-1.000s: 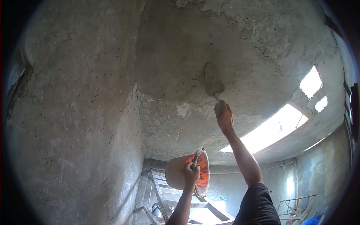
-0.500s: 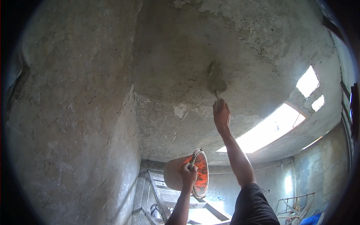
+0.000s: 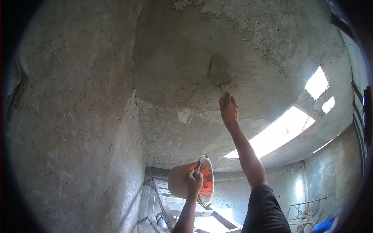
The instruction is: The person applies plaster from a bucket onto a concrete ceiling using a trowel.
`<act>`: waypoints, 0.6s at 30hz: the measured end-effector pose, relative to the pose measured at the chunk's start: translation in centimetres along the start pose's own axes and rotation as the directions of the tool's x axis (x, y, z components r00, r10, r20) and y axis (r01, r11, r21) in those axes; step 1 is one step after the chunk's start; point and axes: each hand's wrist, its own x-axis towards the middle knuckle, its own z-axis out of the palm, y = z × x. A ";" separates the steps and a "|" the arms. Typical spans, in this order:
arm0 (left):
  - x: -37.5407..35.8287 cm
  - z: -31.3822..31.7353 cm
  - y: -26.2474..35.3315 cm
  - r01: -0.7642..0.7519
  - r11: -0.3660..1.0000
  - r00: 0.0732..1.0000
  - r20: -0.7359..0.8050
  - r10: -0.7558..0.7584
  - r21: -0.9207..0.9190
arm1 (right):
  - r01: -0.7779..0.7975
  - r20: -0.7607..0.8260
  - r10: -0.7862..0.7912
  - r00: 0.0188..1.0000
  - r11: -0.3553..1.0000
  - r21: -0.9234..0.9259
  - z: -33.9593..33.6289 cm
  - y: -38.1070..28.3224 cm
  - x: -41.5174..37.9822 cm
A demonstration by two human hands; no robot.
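My right hand (image 3: 229, 108) is closed round the handle of a trowel (image 3: 220, 72), my arm stretched out ahead. The grey, mortar-coated blade lies against or very close to the rough plaster surface (image 3: 175, 70). Lower down, my left hand (image 3: 195, 181) grips the handle of a bucket (image 3: 180, 180). That bucket is tilted, its mouth facing right, with an orange inside smeared with grey. How much it holds cannot be seen.
A ladder-like frame (image 3: 167, 209) stands behind the bucket. Bright openings (image 3: 276, 132) cut through the plaster on the right. At lower right are a metal frame (image 3: 307, 213) and something blue (image 3: 324, 225). A plastered wall (image 3: 77, 128) rises on the left.
The trowel and my right hand have moved a little up and to the left across the plaster. My left hand and the bucket have barely shifted.
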 end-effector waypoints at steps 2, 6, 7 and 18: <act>0.1 0.3 -0.7 -0.022 1.000 1.000 -0.002 0.022 -0.005 | -0.023 0.006 0.024 1.000 1.000 -0.004 0.0 0.5 -2.5; -0.2 1.0 -1.7 -0.074 0.997 0.997 -0.017 0.074 0.016 | -0.060 -0.046 0.066 0.997 0.992 0.112 0.0 0.4 -4.6; -0.1 1.0 -2.0 -0.076 0.997 0.997 -0.020 0.077 0.021 | -0.028 -0.124 0.046 0.991 0.989 0.142 0.0 0.1 -3.7; 0.3 0.4 -1.5 -0.004 1.000 1.000 0.031 0.004 0.017 | 0.241 -0.007 -0.249 0.969 0.931 0.275 9.0 -3.4 0.3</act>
